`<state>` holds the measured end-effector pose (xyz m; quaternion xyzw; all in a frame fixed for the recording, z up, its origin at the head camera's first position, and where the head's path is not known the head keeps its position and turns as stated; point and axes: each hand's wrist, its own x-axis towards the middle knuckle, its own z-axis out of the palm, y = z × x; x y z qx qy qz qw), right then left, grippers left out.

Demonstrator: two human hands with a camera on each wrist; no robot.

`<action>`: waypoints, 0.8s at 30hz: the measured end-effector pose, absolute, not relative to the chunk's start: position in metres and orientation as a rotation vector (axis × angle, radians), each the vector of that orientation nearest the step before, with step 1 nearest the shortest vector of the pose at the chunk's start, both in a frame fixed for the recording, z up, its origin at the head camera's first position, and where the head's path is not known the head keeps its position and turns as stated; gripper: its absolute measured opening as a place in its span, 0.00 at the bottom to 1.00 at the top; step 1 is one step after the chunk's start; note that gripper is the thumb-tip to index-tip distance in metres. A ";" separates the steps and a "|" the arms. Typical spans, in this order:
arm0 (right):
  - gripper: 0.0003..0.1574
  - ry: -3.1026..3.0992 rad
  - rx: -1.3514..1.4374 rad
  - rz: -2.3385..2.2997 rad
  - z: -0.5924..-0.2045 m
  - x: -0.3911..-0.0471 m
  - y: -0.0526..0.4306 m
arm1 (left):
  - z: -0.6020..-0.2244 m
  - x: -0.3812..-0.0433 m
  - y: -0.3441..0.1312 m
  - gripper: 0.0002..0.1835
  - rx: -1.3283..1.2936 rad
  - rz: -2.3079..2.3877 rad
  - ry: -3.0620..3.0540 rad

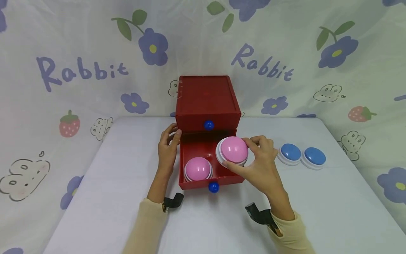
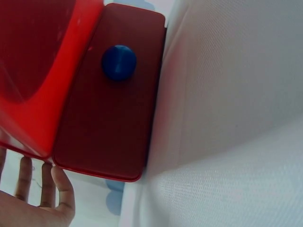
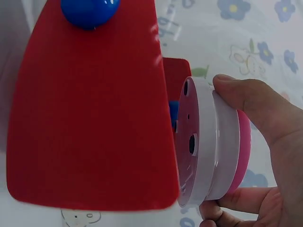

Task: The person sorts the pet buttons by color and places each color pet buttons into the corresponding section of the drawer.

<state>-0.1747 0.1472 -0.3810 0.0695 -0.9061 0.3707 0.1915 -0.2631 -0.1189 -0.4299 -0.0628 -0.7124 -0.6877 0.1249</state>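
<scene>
Pinching a white-based pink dome [image 1: 234, 150] by its rim: right hand [image 1: 261, 165], thumb on one side, fingers opposite. Dome is tilted, over the right half of the pulled-out lower drawer [image 1: 190, 150]; right wrist view shows holes in its underside. Left hand [image 1: 168, 148]: fingers loosely extended, touching the left side of the red cabinet [image 1: 207, 95] near its front edge. Second pink dome [image 1: 198, 168] sits in the drawer's front left. Blue knobs on both fronts, upper [image 1: 209, 125] and lower [image 1: 214, 187]. Two blue domes [image 1: 291, 151] on the counter [image 1: 203, 225], right of the right hand. Printed cloth [image 1: 196, 42] behind.
</scene>
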 end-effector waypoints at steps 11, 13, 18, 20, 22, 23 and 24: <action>0.50 -2.553 0.221 1.019 -0.390 -0.178 0.140 | -0.432 -0.264 -0.118 0.26 -0.176 -1.992 -2.095; 0.51 -2.569 0.229 1.002 -0.392 -0.179 0.140 | -0.432 -0.264 -0.118 0.25 -0.177 -1.992 -2.089; 0.51 -2.619 0.247 0.972 -0.391 -0.181 0.142 | -0.431 -0.264 -0.118 0.25 -0.181 -1.989 -2.087; 0.48 -2.626 0.249 0.983 -0.390 -0.181 0.144 | -0.430 -0.263 -0.117 0.25 -0.181 -1.988 -2.090; 0.44 -2.619 0.253 1.010 -0.389 -0.181 0.146 | -0.429 -0.263 -0.118 0.25 -0.180 -1.988 -2.087; 0.42 -2.614 0.255 1.019 -0.389 -0.181 0.146 | -0.429 -0.263 -0.118 0.25 -0.176 -1.988 -2.085; 0.39 -2.607 0.261 1.030 -0.389 -0.180 0.147 | -0.429 -0.263 -0.119 0.26 -0.172 -1.986 -2.087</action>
